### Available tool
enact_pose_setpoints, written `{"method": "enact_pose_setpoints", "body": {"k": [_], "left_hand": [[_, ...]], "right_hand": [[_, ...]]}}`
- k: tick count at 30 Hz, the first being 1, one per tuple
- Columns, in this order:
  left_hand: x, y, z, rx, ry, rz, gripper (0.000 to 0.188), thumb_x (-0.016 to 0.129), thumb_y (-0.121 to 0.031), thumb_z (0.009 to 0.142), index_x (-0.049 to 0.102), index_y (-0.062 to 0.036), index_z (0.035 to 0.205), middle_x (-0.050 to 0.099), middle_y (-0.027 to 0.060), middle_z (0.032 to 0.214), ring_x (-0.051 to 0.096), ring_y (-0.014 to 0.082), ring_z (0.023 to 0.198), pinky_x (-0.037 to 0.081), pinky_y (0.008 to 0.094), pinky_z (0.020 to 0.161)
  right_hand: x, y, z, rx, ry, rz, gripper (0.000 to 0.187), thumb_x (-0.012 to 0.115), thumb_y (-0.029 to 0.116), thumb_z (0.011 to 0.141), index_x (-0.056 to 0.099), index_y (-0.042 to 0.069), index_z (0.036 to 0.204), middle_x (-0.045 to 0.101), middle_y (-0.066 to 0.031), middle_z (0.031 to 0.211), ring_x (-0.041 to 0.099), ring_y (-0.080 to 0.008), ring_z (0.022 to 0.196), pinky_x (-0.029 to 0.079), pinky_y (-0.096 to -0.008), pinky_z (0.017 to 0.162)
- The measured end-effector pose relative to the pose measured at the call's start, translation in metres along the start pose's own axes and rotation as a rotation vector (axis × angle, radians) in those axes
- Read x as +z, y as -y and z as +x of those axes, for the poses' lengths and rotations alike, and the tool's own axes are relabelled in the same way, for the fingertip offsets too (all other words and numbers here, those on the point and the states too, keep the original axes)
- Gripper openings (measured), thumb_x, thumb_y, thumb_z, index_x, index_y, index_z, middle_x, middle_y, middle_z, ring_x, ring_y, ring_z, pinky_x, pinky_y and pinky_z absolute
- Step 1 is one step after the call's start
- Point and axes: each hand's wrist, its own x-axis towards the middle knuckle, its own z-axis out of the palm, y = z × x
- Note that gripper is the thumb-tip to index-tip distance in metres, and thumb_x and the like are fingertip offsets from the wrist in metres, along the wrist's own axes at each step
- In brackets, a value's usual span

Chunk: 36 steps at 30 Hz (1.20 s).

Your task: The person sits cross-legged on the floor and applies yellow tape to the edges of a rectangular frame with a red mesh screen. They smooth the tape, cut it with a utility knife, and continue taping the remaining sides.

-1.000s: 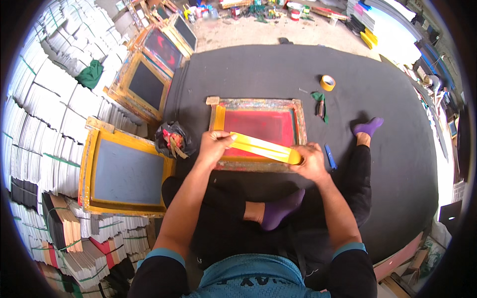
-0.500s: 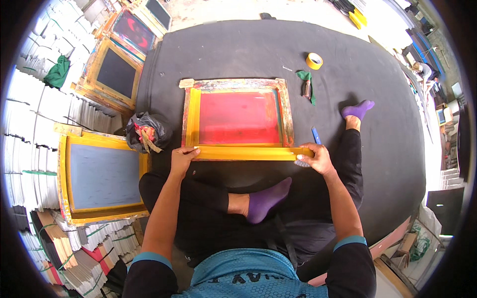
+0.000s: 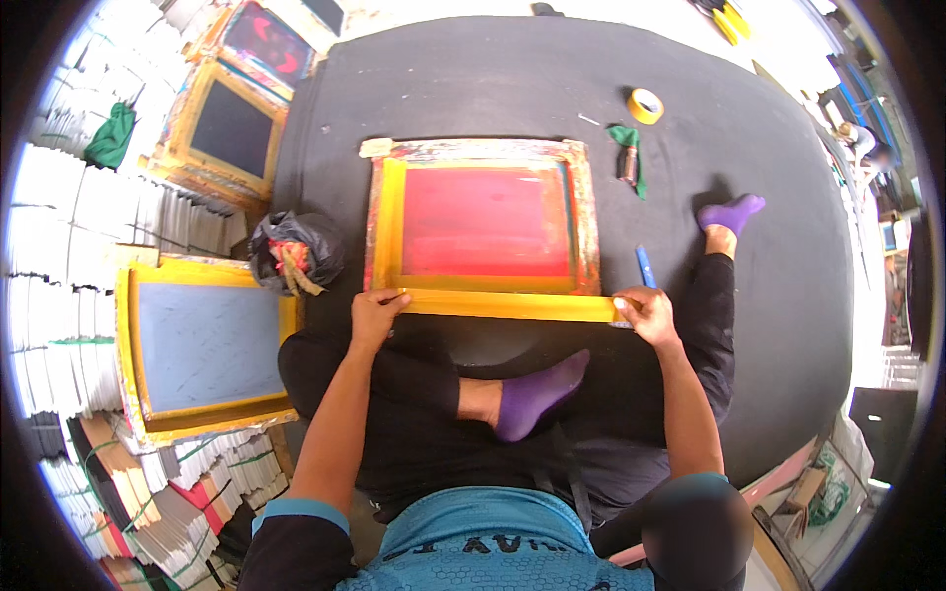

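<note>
Left hand [image 3: 376,317] and right hand [image 3: 647,315] pinch opposite ends of a yellow tape strip [image 3: 512,304], which spans the near edge of a screen-printing frame [image 3: 483,149].

Each pinch is narrow, thumb against fingers, and the strip runs nearly straight between them (whether its underside touches the wood, I cannot tell). The frame lies flat on the black mat [image 3: 788,325], left of its middle and well in from its far edge. If one hand drops or slackens first, the strip could land crooked or crease; a lifted finger could let an end curl and stick to itself. The strip looks smooth and evenly yellow. The frame's wood is worn and paint-smeared around a red mesh [image 3: 483,222], with similar yellow bands [image 3: 390,222] along the inner left and near sides.
</note>
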Motion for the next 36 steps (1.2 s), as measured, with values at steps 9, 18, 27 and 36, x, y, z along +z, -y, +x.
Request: {"method": "enact_pose_setpoints", "body": {"k": [9,18,27,36], "left_hand": [[-0.005,0.011,0.002,0.091,0.019,0.007,0.022,0.085,-0.014,0.088,0.080,0.0054,0.098,0.069,0.0017,0.073,0.056,0.0073,0.056,0.043,0.0264,0.046],[-0.002,-0.009,-0.005,0.040,-0.021,0.293,0.029,0.088,-0.016,0.084,0.078,0.0080,0.097,0.068,0.0072,0.069,0.062,0.0109,0.056,0.044,0.0317,0.043],[-0.017,0.026,0.006,-0.005,-0.005,0.128,0.034,0.088,-0.019,0.083,0.079,0.0082,0.102,0.079,0.0148,0.097,0.071,0.0160,0.067,0.054,0.0310,0.052],[-0.015,0.014,0.007,-0.036,-0.070,0.043,0.031,0.088,-0.015,0.085,0.077,0.0109,0.096,0.074,0.0095,0.076,0.066,0.0110,0.064,0.052,0.0273,0.060]], "right_hand": [[-0.013,0.008,0.006,-0.246,-0.079,-0.402,0.029,0.065,0.040,0.097,0.076,0.015,0.087,0.073,-0.0060,0.078,0.070,-0.0292,0.074,0.047,-0.0454,0.073],[0.007,0.005,0.011,-0.192,-0.178,-0.427,0.027,0.072,0.039,0.092,0.073,0.014,0.082,0.072,-0.0054,0.077,0.070,-0.0312,0.075,0.049,-0.0453,0.076],[0.015,0.013,0.014,-0.170,-0.238,-0.379,0.025,0.076,0.035,0.089,0.071,0.012,0.079,0.071,-0.0083,0.076,0.070,-0.0342,0.074,0.053,-0.0499,0.071],[0.005,0.001,0.015,-0.208,-0.131,-0.264,0.041,0.058,0.041,0.103,0.067,0.010,0.077,0.066,-0.0137,0.071,0.067,-0.0397,0.068,0.052,-0.0500,0.064]]}}
